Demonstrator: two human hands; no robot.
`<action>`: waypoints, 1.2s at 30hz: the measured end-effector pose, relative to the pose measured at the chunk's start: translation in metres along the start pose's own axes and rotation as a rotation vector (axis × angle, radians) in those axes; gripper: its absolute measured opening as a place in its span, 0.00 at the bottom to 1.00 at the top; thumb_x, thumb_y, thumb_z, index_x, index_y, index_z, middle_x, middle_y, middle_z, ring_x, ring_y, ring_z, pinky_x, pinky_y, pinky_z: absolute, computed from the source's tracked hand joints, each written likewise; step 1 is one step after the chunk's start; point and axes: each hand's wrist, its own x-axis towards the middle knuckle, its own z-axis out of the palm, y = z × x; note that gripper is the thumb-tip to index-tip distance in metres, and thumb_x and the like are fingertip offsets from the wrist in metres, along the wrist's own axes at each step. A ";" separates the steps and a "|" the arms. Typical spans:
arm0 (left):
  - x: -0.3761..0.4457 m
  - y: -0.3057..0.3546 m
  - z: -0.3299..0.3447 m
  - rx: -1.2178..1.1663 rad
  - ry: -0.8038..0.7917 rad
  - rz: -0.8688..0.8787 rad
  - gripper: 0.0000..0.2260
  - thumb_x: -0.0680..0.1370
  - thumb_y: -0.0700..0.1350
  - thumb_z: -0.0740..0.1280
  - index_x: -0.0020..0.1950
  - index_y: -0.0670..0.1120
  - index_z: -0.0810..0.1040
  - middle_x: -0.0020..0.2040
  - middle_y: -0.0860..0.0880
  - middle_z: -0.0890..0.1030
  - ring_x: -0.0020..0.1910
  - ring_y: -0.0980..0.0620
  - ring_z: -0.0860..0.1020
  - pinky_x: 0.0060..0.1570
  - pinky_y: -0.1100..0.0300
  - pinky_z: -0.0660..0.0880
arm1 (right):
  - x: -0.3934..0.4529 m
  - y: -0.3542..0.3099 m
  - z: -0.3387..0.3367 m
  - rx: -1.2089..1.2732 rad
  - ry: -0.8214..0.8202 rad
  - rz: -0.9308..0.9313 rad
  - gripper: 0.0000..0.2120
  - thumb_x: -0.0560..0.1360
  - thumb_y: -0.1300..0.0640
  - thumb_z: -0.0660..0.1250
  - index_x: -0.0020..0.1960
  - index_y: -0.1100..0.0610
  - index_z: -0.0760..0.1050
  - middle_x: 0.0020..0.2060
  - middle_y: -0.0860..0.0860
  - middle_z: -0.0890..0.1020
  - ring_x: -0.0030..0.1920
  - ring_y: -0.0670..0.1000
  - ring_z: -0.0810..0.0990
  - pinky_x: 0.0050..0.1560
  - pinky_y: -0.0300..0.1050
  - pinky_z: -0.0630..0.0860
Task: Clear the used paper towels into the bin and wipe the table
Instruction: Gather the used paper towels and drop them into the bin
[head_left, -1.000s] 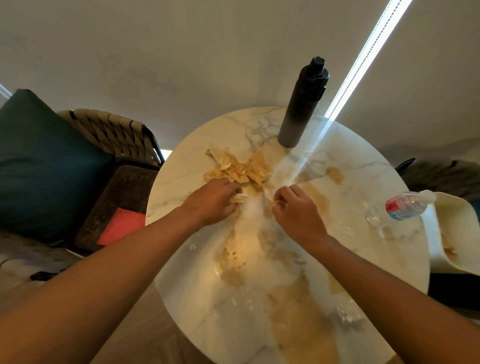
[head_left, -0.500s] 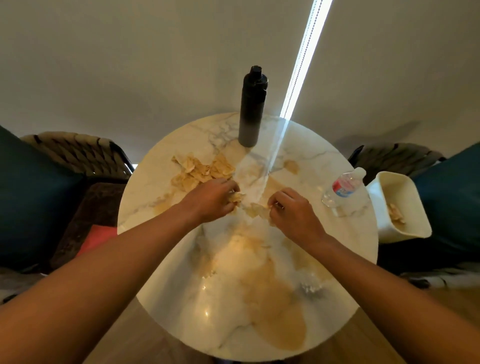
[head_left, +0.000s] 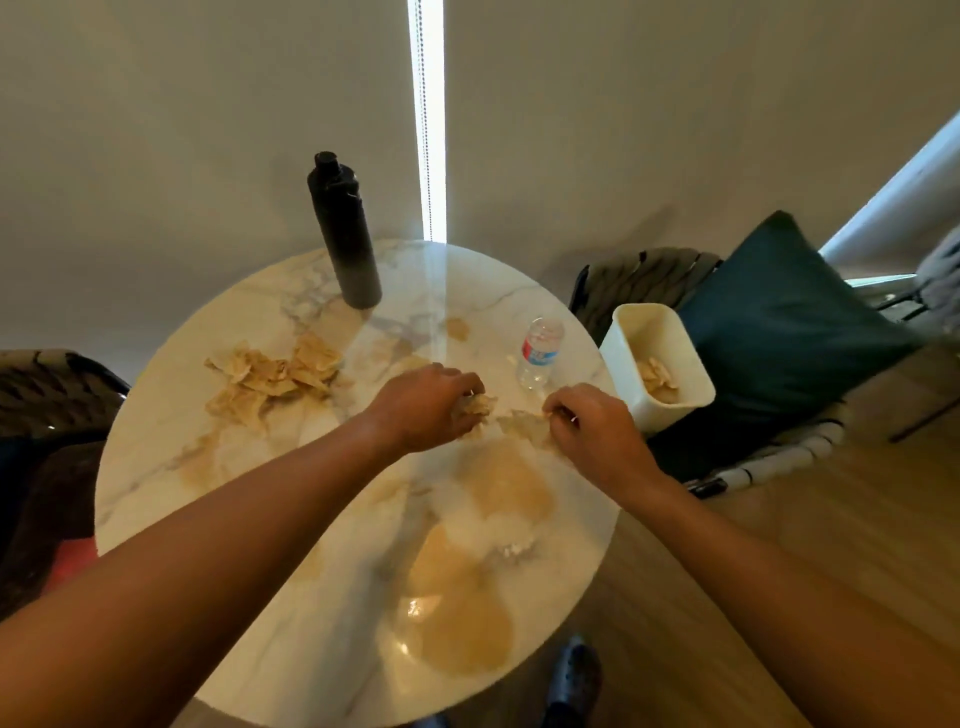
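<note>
1. Paper towels, used and stained tan, are what sit across the round marble counter, the biggest thing in front of the person; brown wet patches spread over its near half.
2. Beside the counter's right edge a dark teal cushion leans on a woven chair.
3. On that chair, just beside the counter's rim and in front of the cushion, stands a cream bin, open at the top, with a few crumpled tan towel pieces lying at its bottom.
4. A heap of crumpled paper towels lies on the counter's left side, well apart from the bin.
5. A tall black bottle stands upright at the far edge, cap on.
6. A small clear water bottle with a red and blue label stands near the right edge, between the hands and the bin; I cannot tell how much is in it.
7. The left hand has its grip curled round a wad of soggy towel at mid-counter.
8. The right hand, close by, pinches another wet scrap with curled fingers, low over the counter.
</note>
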 end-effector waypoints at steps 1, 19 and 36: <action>0.010 0.012 0.002 -0.004 -0.010 0.017 0.17 0.77 0.60 0.66 0.64 0.56 0.75 0.55 0.53 0.82 0.53 0.51 0.77 0.43 0.55 0.77 | -0.003 0.011 -0.009 -0.010 0.007 0.022 0.05 0.78 0.64 0.68 0.50 0.59 0.82 0.46 0.54 0.83 0.45 0.50 0.80 0.50 0.44 0.78; 0.182 0.178 0.058 -0.163 -0.103 0.047 0.14 0.81 0.54 0.66 0.64 0.51 0.77 0.58 0.49 0.81 0.53 0.51 0.79 0.55 0.56 0.78 | -0.012 0.190 -0.133 -0.044 0.152 0.222 0.05 0.76 0.61 0.70 0.50 0.60 0.83 0.47 0.53 0.82 0.45 0.47 0.79 0.46 0.37 0.75; 0.327 0.204 0.110 -0.097 -0.101 -0.046 0.22 0.80 0.45 0.69 0.73 0.50 0.71 0.71 0.46 0.72 0.62 0.44 0.78 0.61 0.48 0.78 | 0.072 0.304 -0.106 0.002 0.046 0.286 0.15 0.81 0.59 0.62 0.66 0.60 0.78 0.61 0.54 0.79 0.59 0.50 0.79 0.60 0.43 0.77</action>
